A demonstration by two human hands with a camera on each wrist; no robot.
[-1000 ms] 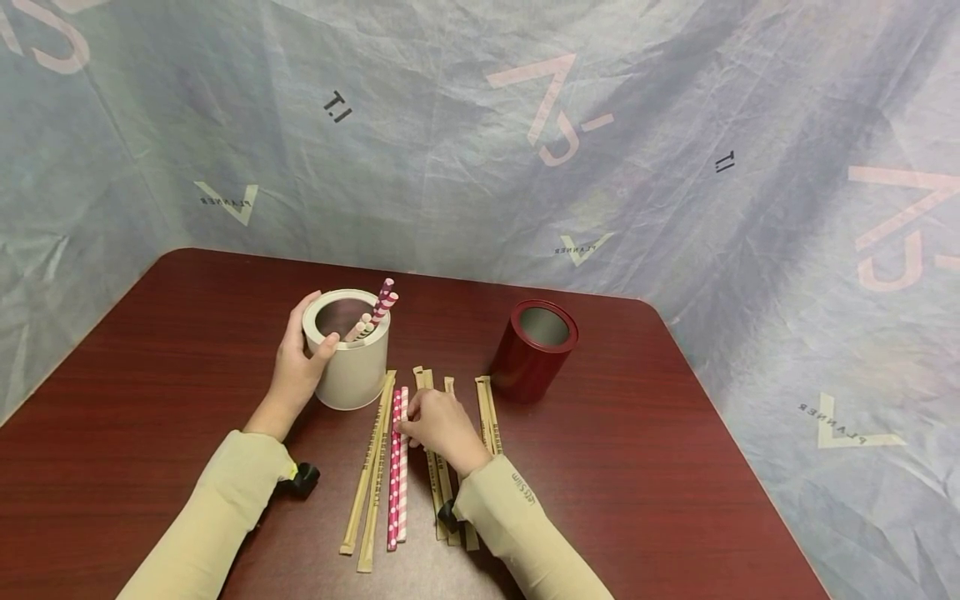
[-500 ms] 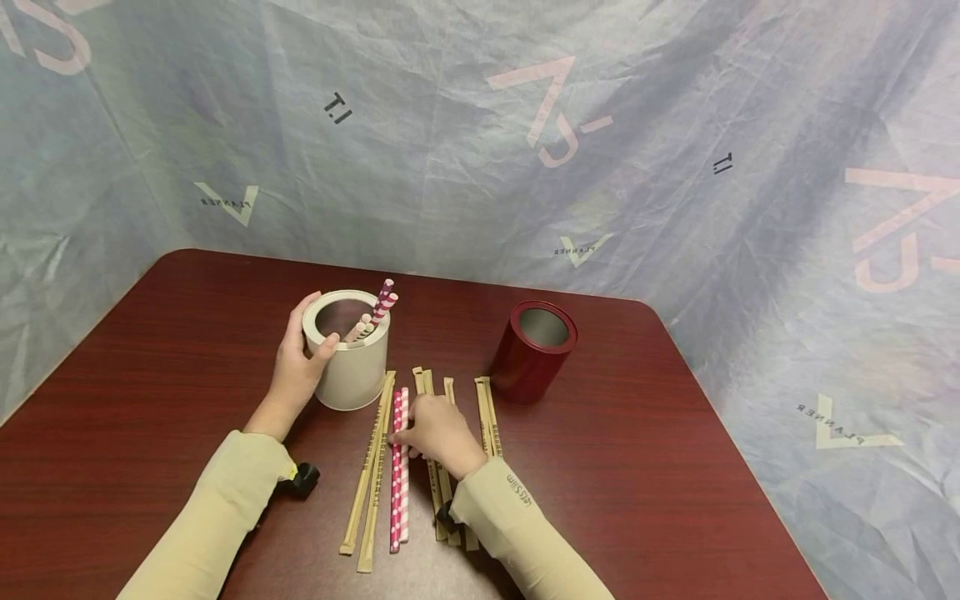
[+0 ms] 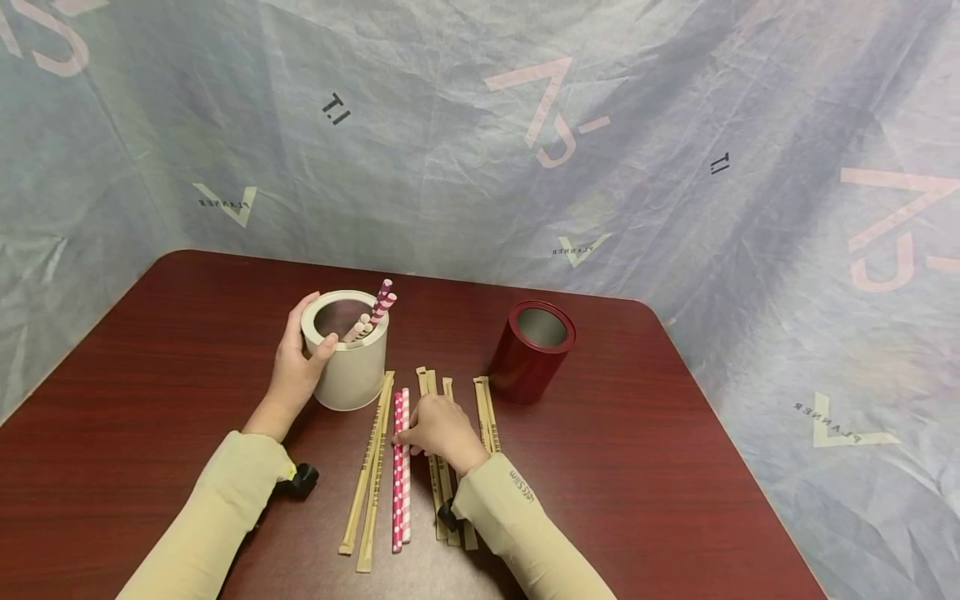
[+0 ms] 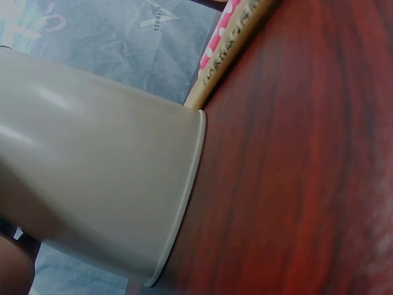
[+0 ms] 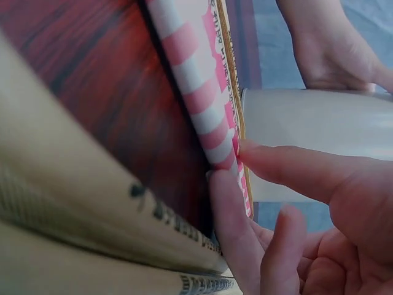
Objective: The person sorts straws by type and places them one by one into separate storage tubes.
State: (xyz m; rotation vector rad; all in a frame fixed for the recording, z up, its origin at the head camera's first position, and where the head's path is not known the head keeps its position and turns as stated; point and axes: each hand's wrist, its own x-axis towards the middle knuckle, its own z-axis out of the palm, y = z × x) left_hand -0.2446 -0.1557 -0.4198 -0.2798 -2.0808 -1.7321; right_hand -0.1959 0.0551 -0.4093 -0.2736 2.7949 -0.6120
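In the head view my left hand (image 3: 298,367) grips the cream can (image 3: 351,375) at its rim, thumb in front and fingers round the far left side. Several patterned paper straws (image 3: 382,308) lean inside that can. My right hand (image 3: 442,429) is over the table to the can's right. Its thumb and a finger pinch a pink polka-dot paper straw (image 3: 397,508) and a pink-and-white striped paper straw (image 3: 407,492), lying side by side. The right wrist view shows the fingertips on either side of the striped straw (image 5: 199,98) and the dotted one. The left wrist view shows mainly the can's side (image 4: 98,160).
Two paper-wrapped straws (image 3: 370,500) lie left of the pink pair. Several more wrapped straws (image 3: 442,500) lie under and beside my right hand, with others (image 3: 486,408) farther right. A dark red can (image 3: 531,358) stands at the back right of the table (image 3: 637,467).
My right hand has slid slightly nearer along the pink straws, its thumb and finger now on both sides of them. Both straws have shifted slightly right. My left hand stays on the can.
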